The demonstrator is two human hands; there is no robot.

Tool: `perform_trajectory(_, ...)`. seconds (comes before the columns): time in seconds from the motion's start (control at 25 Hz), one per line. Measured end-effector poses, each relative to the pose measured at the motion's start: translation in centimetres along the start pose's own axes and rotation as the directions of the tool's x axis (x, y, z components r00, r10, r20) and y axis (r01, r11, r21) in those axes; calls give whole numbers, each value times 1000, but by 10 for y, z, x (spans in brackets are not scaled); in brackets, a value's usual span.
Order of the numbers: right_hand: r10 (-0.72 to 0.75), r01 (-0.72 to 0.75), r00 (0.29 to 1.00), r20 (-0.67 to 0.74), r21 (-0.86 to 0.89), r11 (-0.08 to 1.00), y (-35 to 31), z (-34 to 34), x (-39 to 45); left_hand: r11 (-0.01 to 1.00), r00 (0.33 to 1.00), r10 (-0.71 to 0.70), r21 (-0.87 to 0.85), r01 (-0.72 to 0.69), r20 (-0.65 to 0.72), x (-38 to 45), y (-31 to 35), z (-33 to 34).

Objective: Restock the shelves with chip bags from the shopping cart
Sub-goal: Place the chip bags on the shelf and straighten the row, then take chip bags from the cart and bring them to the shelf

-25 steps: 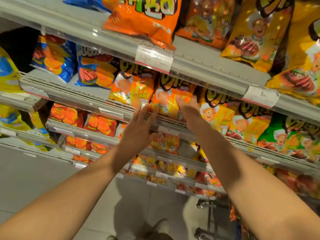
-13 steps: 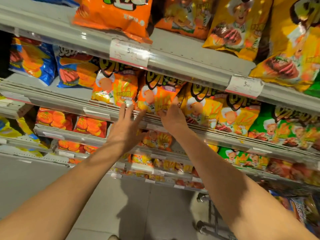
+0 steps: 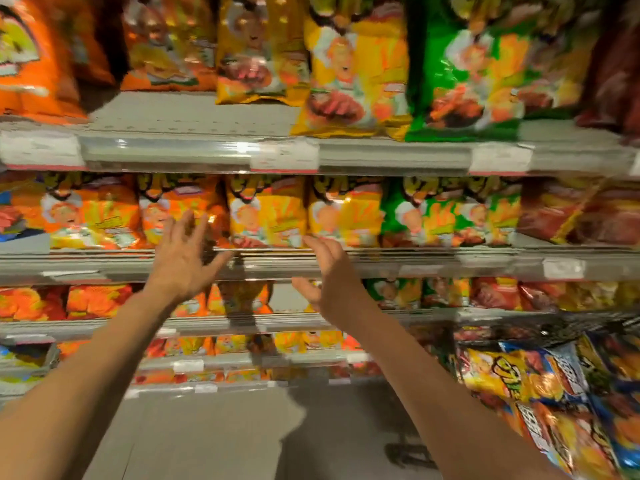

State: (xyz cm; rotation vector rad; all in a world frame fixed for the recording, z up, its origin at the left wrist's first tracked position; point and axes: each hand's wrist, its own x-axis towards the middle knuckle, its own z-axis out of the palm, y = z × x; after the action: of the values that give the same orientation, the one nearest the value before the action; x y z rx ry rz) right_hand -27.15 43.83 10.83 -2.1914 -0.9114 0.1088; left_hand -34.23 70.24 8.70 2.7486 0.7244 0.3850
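Both hands raised before middle shelf [image 3: 311,263], nothing held. Left hand [image 3: 181,261] fingers spread wide; right hand [image 3: 327,271] fingers loosely open. Chip bags [image 3: 540,393] heaped in shopping cart [image 3: 554,329], right of shelf, likely next reached.

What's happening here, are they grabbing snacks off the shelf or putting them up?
A person is restocking chips. Both hands are empty at this moment: the left hand is open with fingers spread in front of the orange bags, and the right hand is open near the shelf edge below the yellow bags. More chip bags wait in the shopping cart at lower right.
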Motion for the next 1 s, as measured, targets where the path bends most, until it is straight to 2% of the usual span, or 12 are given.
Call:
perform_trajectory(0.04,40,-40,999,-11,34,999,24,-20,-14,1000,997,-9,-13,8,-81,-6,14,-1)
perform_trajectory(0.12,160,-155,986,-35,113,981,82,-62,-48,992,957,96,-51,-114,-275,-32,72,19)
perform_trajectory(0.2,287,-267,955,-79,203,942,141,-90,-90,953,918,220,-130,-275,-332,-67,153,62)
perform_trajectory(0.28,450,-421,890,-80,240,875,200,-109,-144,891,907,368,-200,-407,-207,-103,241,117)
perform_trajectory(0.32,531,-502,846,-52,260,825,226,-116,-173,850,881,457,-232,-473,-125,-121,280,144)
perform_trajectory(0.44,722,-677,692,-5,341,652,295,-131,-256,728,754,653,-337,-598,72,-153,367,216)
perform_trajectory(0.56,847,-778,531,-10,390,492,344,-134,-324,672,645,732,-394,-627,220,-166,416,279)
perform_trajectory(0.68,926,-742,374,56,618,262,364,-125,-361,726,578,686,-382,-572,441,-176,437,321)
perform_trajectory(0.76,945,-694,306,113,706,140,369,-118,-365,781,542,617,-362,-508,571,-175,441,334)
perform_trajectory(0.88,942,-511,194,273,848,-141,373,-113,-348,804,478,567,-326,-497,670,-159,448,348)
perform_trajectory(0.92,920,-418,190,342,876,-239,377,-113,-338,812,459,546,-308,-496,700,-152,453,352)
perform_trajectory(1.0,872,-246,248,422,898,-365,381,-114,-322,826,434,511,-284,-488,742,-136,464,365)
